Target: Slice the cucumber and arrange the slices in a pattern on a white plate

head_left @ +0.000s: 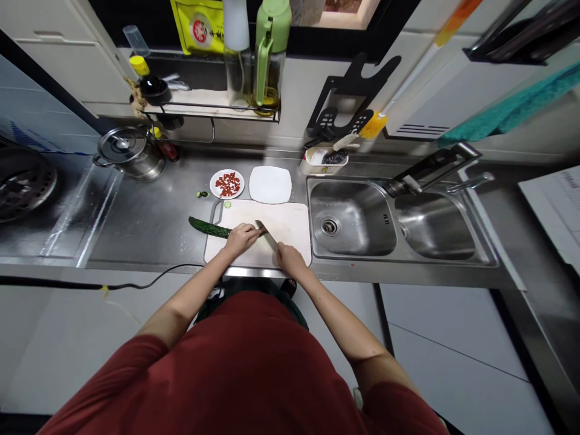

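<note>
A long dark green cucumber [208, 228] lies across the left part of the white cutting board [290, 220], its far end sticking out over the steel counter. My left hand [242, 238] is closed around its right end. In my right hand [290, 261] is the handle of a knife [267, 235], whose blade points up and left beside my left fingertips. A pale green slice [227, 205] rests near the board's upper left corner. Small dark green end pieces [202, 194] lie on the counter left of a plate.
Behind the board stand a white plate with chopped red pieces [227, 184] and a bare white square plate [270, 184]. A double sink [353, 217] is at the right. A lidded steel pot [131, 154] stands back left, below a bottle shelf [208, 109].
</note>
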### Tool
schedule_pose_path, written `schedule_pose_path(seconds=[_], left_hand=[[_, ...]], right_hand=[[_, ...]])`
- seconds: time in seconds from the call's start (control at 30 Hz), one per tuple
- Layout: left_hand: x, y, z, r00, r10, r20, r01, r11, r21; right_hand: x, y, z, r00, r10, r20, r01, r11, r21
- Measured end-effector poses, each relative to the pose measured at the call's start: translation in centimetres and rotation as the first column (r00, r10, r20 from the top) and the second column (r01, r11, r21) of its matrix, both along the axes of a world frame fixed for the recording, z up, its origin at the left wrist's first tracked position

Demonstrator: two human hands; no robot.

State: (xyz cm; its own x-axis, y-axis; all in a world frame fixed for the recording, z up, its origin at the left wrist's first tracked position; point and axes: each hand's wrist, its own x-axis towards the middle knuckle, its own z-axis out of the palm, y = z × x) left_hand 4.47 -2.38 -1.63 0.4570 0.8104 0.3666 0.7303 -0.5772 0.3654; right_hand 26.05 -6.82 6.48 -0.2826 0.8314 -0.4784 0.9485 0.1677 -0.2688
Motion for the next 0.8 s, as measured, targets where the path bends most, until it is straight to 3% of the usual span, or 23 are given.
schedule_pose_path(seconds=[0.8], left_hand=[[0.2,-0.1,0.0,1.0,0.021,0.01,-0.021,1.0,-0.008]], right_hand=[[-1.4,1.4,-0.4,1.0,0.006,0.004,-0.006,1.0,0.01]])
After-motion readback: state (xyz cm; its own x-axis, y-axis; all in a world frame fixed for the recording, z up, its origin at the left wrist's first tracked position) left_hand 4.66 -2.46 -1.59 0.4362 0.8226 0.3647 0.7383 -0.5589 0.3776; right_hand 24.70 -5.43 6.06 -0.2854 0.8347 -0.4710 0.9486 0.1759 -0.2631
